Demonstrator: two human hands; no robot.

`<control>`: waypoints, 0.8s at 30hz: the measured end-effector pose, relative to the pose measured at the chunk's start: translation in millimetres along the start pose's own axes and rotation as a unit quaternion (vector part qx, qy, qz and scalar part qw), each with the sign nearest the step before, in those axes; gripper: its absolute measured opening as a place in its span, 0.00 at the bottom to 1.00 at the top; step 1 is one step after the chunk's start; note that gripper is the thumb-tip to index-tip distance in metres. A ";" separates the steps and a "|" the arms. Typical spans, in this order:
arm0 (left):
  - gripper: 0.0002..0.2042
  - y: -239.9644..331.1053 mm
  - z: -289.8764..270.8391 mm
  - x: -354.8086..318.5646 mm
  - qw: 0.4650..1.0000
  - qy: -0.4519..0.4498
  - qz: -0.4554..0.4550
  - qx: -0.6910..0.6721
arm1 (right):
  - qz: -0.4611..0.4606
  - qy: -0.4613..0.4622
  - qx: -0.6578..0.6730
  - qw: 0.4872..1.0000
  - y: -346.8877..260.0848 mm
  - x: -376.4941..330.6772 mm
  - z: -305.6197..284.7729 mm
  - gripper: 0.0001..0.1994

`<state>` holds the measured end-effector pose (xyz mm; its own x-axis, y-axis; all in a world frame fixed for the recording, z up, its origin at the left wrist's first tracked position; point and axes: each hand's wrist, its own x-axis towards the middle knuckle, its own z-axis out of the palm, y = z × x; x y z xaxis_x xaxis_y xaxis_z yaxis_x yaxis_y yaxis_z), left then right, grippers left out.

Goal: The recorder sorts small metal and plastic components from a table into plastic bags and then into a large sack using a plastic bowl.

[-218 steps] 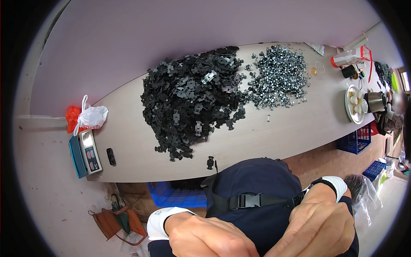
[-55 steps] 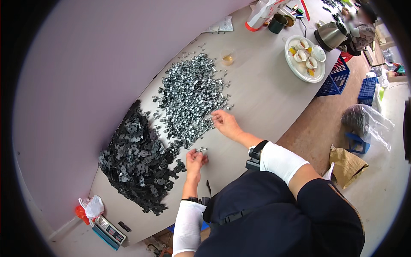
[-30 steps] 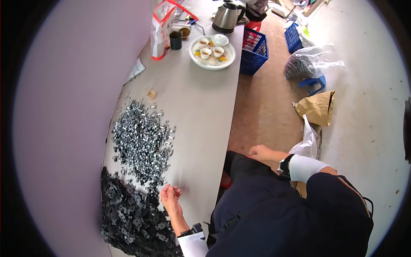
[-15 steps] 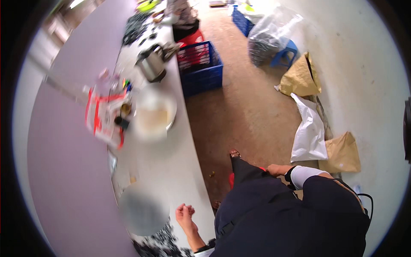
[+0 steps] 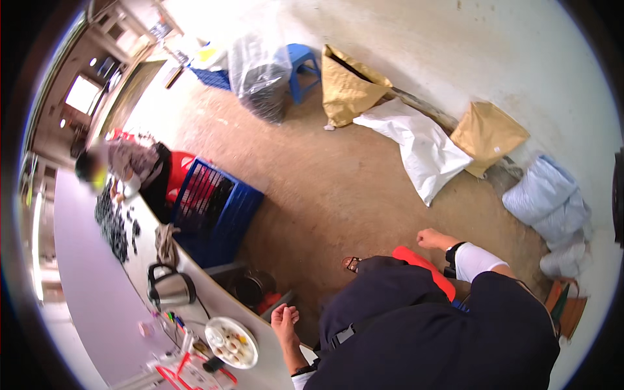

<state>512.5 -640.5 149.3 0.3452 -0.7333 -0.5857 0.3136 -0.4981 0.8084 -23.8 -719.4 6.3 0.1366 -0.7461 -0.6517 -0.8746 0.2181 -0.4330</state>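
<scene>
The bare dirt floor fills most of what you see, and the long pale bench curves down your left side. Against the far wall lie a white sack, two tan sacks and a heap of pale blue bags; a clear bag of dark parts leans by a blue stool. A blue crate stands on the floor just beside the bench, and another person sits past it, working at a dark pile of parts on the bench top.

Nearer you on the bench stand a metal kettle and a white plate of small round items, with a red-and-white packet at the lower edge.

Your left hand rests at the bench edge, just beside the plate and not touching it; its grip is loosely released, fingers curled, holding nothing you can see. Your right hand is well apart from the bench, out over the red seat beside your leg; its grip is clenched into a fist, and whether anything sits inside it cannot be told.
</scene>
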 end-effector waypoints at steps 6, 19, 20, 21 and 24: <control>0.09 57.3 59.9 91.2 0.988 -0.090 -0.025 0.119 | 0.182 0.043 0.051 0.981 56.3 -67.0 67.4 0.10; 0.12 168.5 163.5 300.5 0.936 -0.257 -0.026 0.238 | 0.200 0.133 0.161 0.957 -68.8 60.5 46.0 0.09; 0.12 179.6 173.1 321.4 0.934 -0.243 -0.017 0.262 | 0.203 0.138 0.163 0.956 -74.9 80.5 35.5 0.09; 0.12 191.5 178.9 337.2 0.932 -0.243 -0.021 0.269 | 0.191 0.169 0.215 0.943 -95.7 101.4 18.8 0.08; 0.12 226.4 216.4 379.2 0.923 -0.249 -0.012 0.295 | 0.175 0.215 0.309 0.910 -127.9 124.8 -29.4 0.09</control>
<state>522.9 -1131.5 122.8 -0.1502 -0.7672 -0.6236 -0.2703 -0.5749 0.7723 91.5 -858.9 -1.3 -0.4112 -0.7111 -0.5703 -0.3829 0.7025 -0.5998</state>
